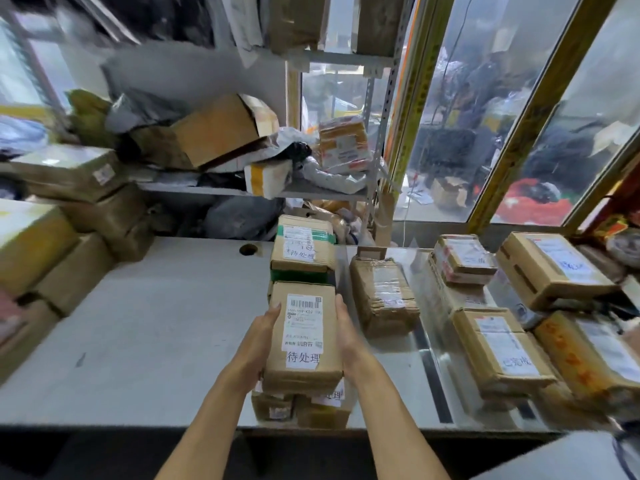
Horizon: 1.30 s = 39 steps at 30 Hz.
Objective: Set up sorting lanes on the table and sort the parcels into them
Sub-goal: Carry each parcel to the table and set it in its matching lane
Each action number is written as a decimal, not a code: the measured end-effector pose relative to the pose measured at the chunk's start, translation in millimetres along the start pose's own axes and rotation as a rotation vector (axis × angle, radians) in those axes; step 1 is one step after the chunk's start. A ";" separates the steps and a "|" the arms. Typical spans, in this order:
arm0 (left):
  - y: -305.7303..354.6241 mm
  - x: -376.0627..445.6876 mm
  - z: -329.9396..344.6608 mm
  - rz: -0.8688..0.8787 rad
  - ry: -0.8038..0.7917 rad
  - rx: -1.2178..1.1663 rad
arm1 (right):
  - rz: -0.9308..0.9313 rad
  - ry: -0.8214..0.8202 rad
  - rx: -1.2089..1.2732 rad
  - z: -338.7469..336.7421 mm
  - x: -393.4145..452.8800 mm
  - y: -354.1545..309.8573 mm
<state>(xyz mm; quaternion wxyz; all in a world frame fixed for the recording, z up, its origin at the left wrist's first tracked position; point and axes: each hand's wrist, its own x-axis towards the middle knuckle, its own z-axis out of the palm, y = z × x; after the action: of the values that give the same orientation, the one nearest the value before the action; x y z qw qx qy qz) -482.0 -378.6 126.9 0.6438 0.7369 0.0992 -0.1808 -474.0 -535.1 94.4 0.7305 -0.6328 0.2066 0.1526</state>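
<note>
Low in the frame's centre, the left hand (258,344) and right hand (348,336) press flat against the sides of a labelled cardboard parcel (304,337), atop the stack (301,407) at the tabletop (156,323) edge. With neither grip curled round it, the parcel could slip or topple the uneven stack.

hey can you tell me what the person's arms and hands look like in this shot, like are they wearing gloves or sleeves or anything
Both arms are bare as far as the bottom edge of the picture: no sleeves show. The left hand and right hand wear no gloves. No watch, bracelet or ring is visible on the wrists or fingers that show, and I see no markings on the forearms. Anything worn above the forearms is out of view.
</note>
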 end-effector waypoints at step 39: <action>-103.9 -71.7 -511.7 0.082 1.007 0.138 | -0.535 -0.189 -1.336 546.0 15.6 22.1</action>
<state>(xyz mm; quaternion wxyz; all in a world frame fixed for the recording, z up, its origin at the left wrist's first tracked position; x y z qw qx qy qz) -516.0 147.2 114.4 0.4727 0.7766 0.3561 0.2161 -411.8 6.9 129.8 0.2148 -0.9570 -0.1565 0.1163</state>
